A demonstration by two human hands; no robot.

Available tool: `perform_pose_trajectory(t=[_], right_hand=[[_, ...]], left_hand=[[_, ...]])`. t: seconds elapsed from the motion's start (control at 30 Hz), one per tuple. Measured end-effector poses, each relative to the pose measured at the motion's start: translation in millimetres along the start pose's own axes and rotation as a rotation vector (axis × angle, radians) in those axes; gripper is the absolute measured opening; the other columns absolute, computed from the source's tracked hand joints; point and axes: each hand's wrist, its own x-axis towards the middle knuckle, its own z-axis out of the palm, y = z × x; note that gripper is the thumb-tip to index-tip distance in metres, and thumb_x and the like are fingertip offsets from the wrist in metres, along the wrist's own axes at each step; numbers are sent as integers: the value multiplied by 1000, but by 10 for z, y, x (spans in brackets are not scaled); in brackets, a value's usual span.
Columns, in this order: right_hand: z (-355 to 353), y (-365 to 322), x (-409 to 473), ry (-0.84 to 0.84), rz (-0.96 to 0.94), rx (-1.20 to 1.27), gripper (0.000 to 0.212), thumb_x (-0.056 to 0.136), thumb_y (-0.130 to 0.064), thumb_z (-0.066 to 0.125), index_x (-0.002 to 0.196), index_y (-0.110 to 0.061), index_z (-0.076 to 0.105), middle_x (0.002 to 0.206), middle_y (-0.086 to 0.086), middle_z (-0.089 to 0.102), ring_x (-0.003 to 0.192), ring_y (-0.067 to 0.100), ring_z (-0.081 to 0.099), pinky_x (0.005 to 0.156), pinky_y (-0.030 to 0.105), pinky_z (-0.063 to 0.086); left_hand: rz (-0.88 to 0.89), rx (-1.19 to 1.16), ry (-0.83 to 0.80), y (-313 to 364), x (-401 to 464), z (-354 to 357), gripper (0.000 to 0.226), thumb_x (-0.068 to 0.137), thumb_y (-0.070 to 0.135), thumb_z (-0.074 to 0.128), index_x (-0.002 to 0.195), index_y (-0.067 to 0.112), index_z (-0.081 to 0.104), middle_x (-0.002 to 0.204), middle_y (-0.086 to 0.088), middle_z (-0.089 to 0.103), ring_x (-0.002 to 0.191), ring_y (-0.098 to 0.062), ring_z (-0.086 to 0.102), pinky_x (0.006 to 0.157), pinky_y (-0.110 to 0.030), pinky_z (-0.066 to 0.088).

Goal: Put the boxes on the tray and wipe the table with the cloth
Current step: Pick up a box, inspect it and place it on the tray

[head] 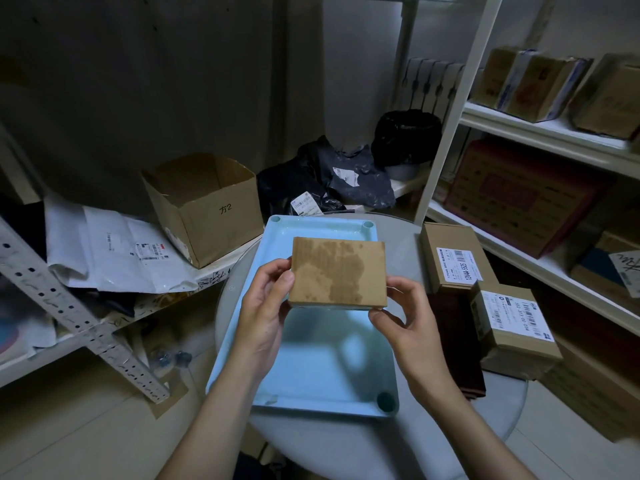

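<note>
Nearest to us, our two forearms reach out over the round grey surface [346, 445]. Our left hand [266, 306] grips the left edge of a flat cardboard box [337, 271] with a dark stain on its top face, thumb on top and fingers curled beneath. Our right hand [401, 313] pinches the box's near right corner, thumb along the near edge. We hold the box in the air above the light blue tray [311, 375], which lies on the surface with nothing else in it. To the right of the tray, a dark maroon cloth [453, 341] lies folded on the surface. Just right of it sits a small labelled box [512, 327], and beyond that a second labelled box [453, 258], the two close together at the surface's right edge. Farther off on the left, an open carton [204, 206] stands on a shelf beside white mail bags [114, 254]. Dark plastic bags [329, 181] lie beyond the tray, and white shelving [540, 133] on the right carries more cartons.
</note>
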Motion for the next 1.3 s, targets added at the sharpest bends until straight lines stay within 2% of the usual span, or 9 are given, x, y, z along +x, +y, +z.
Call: perform_pose_trajectory(t=[0.23, 0.4, 0.53, 0.63, 0.77, 0.87, 1.03, 1.13, 1.3], right_hand=[[2, 11, 2, 1, 13, -12, 41, 84, 10, 64, 113, -19, 58, 123, 1, 62, 118, 4, 57, 85, 20, 52], [1, 30, 21, -14, 16, -1, 45, 82, 14, 58, 114, -18, 57, 122, 0, 63, 117, 8, 58, 81, 20, 52], [-39, 47, 39, -27, 99, 98, 48, 71, -9, 54, 118, -18, 60, 122, 4, 65, 116, 14, 60, 89, 29, 50], [-36, 32, 47, 9, 123, 179, 35, 84, -25, 55, 118, -19, 62, 123, 5, 66, 119, 20, 59, 100, 41, 46], [-28, -9, 73, 38, 89, 184, 22, 88, -41, 56, 93, -20, 61, 92, -12, 66, 96, 6, 62, 94, 33, 47], [-43, 20, 77, 21, 56, 126, 16, 78, -29, 67, 85, -19, 57, 85, -9, 59, 86, 6, 54, 84, 31, 41], [-43, 34, 65, -4, 26, 100, 19, 74, -20, 66, 85, -14, 53, 84, -12, 61, 87, 5, 56, 79, 24, 43], [-41, 17, 72, 4, 24, 131, 22, 74, -13, 64, 92, -6, 54, 90, -6, 64, 89, 2, 62, 76, 19, 48], [-51, -10, 63, -9, -6, 37, 44, 78, 7, 66, 114, -18, 62, 115, 5, 65, 107, 9, 62, 84, 27, 52]], left_hand=[[-2, -14, 8, -26, -10, 5, 32, 85, 26, 62, 117, 22, 64, 102, 9, 73, 90, -4, 64, 82, -28, 45], [-3, -7, 27, -34, -11, -7, 30, 85, 24, 62, 114, 20, 66, 103, 9, 72, 90, -4, 65, 82, -24, 47], [19, 42, 5, -42, 4, -19, 30, 83, 17, 59, 112, 20, 67, 111, 6, 72, 99, -8, 63, 80, -16, 48], [40, 15, -4, -36, 1, -13, 36, 75, 4, 53, 104, 18, 69, 116, -1, 69, 106, -12, 60, 78, -15, 48], [25, -47, -38, 11, -40, 17, 14, 81, 13, 52, 88, 14, 64, 112, 4, 73, 106, -11, 64, 77, -21, 49], [18, -11, 25, -21, -31, 31, 7, 87, 23, 66, 85, 16, 65, 101, 8, 73, 94, -9, 64, 78, -26, 44], [26, 20, 21, -49, -18, 8, 20, 77, 10, 77, 81, 14, 58, 97, 15, 72, 94, -6, 64, 88, -29, 43], [26, -25, 26, -50, -32, 12, 24, 77, 8, 73, 98, 13, 63, 97, 6, 74, 93, -8, 66, 84, -24, 48], [0, -81, -40, -58, -49, -50, 68, 65, -10, 58, 128, 13, 60, 112, -10, 70, 96, -15, 65, 69, -21, 51]])
